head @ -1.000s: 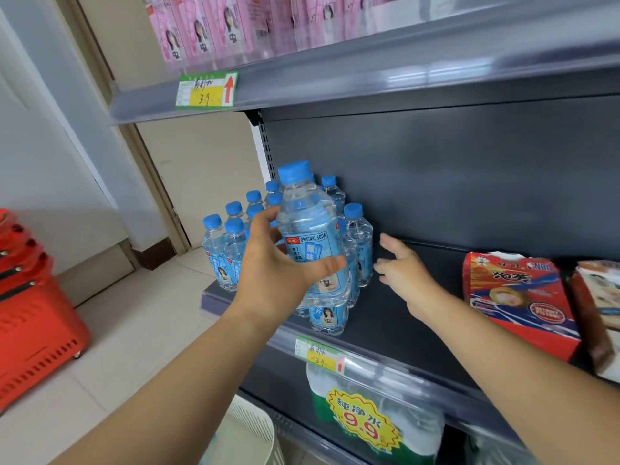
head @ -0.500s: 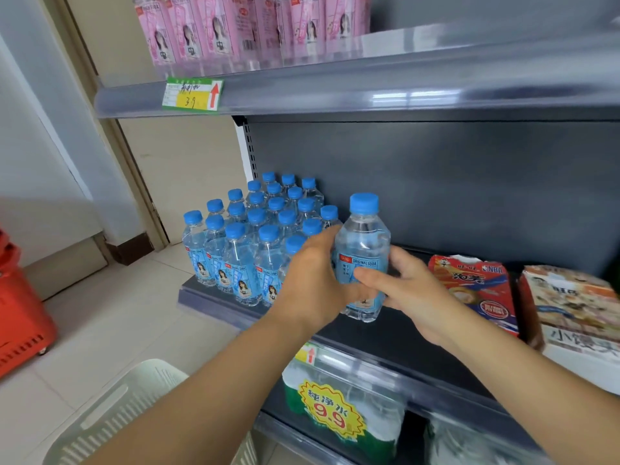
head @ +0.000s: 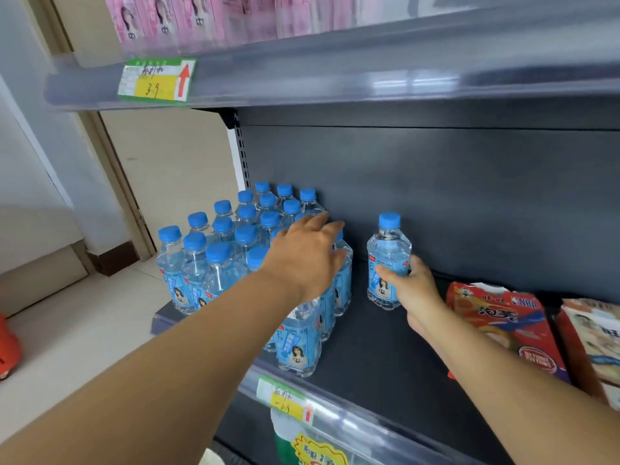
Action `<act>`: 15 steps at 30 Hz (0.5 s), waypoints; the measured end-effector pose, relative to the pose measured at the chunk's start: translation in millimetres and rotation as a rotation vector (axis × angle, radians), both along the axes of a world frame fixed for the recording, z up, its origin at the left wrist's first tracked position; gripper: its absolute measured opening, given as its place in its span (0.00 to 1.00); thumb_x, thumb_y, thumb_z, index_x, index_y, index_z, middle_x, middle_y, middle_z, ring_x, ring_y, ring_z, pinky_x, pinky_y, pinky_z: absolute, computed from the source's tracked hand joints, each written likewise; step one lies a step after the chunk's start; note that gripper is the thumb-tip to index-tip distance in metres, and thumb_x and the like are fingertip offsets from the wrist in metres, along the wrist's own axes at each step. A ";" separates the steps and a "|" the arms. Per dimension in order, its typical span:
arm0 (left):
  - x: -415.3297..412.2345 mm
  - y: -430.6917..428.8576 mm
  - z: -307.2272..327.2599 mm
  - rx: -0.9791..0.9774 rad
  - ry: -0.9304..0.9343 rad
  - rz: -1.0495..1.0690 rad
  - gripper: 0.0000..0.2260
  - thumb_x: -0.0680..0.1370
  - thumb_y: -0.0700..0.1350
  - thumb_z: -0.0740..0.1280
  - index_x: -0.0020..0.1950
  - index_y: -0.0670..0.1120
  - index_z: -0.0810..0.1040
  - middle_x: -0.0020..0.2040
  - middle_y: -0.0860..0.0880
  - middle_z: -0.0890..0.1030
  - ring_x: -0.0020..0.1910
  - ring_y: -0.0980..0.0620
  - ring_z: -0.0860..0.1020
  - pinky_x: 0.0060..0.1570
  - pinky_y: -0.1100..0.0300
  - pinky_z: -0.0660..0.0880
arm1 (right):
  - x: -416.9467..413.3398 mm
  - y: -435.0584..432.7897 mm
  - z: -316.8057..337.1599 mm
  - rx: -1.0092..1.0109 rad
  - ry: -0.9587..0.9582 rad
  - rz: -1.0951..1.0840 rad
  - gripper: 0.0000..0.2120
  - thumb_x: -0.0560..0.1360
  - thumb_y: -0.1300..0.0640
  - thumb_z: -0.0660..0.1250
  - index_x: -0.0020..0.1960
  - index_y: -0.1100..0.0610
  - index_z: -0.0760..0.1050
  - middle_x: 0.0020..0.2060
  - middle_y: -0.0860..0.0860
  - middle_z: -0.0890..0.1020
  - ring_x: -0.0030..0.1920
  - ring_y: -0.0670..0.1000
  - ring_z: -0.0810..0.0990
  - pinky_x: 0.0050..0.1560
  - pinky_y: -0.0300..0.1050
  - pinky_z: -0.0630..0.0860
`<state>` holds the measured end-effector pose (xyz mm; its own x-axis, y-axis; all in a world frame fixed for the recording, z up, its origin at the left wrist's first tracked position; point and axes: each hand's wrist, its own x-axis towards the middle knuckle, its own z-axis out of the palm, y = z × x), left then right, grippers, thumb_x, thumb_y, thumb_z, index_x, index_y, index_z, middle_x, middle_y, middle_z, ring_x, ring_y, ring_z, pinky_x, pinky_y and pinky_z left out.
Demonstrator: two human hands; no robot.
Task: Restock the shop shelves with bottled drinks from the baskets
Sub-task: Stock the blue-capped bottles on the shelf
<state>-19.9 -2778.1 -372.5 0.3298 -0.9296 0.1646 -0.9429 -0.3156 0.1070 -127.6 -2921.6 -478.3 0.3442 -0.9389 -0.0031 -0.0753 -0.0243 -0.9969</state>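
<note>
This is a small shop: dark metal shelving [head: 385,347] carries handwritten price tags [head: 156,78] in clear strips along its front edges; identical blue-capped bottles [head: 221,253] stand in packed rows. Packaged snacks [head: 503,323] lie beside them; pink packs [head: 201,18] fill the tier above; a yellow starburst price sticker [head: 318,453] shows below.

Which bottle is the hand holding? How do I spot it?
Find the dark shelf, between the crowd of blue-capped bottles and the red snack box. One bottle stands there, gripped by the right hand. Only it stands apart from the group.
</note>
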 end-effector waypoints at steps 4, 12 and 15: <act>10.4 -3.1 -14.8 0.171 -0.101 0.020 0.27 0.82 0.49 0.51 0.78 0.47 0.42 0.78 0.47 0.42 0.77 0.47 0.49 0.74 0.50 0.45 | 16.4 -11.6 -8.9 0.021 -0.019 0.052 0.19 0.74 0.62 0.69 0.63 0.55 0.71 0.58 0.51 0.78 0.56 0.52 0.78 0.55 0.48 0.75; 7.6 -4.1 -17.5 0.137 -0.146 -0.008 0.28 0.82 0.46 0.52 0.77 0.42 0.43 0.78 0.44 0.45 0.77 0.47 0.48 0.74 0.53 0.45 | 46.8 -9.9 -5.8 0.144 -0.062 0.331 0.29 0.76 0.74 0.54 0.66 0.44 0.68 0.51 0.42 0.80 0.50 0.42 0.78 0.45 0.38 0.72; 8.4 -3.2 -16.8 0.137 -0.133 -0.022 0.28 0.82 0.45 0.52 0.77 0.41 0.42 0.78 0.44 0.44 0.77 0.48 0.47 0.74 0.55 0.46 | 46.0 -9.6 -2.1 0.167 -0.063 0.344 0.38 0.69 0.77 0.49 0.66 0.42 0.68 0.49 0.40 0.80 0.49 0.41 0.76 0.44 0.36 0.67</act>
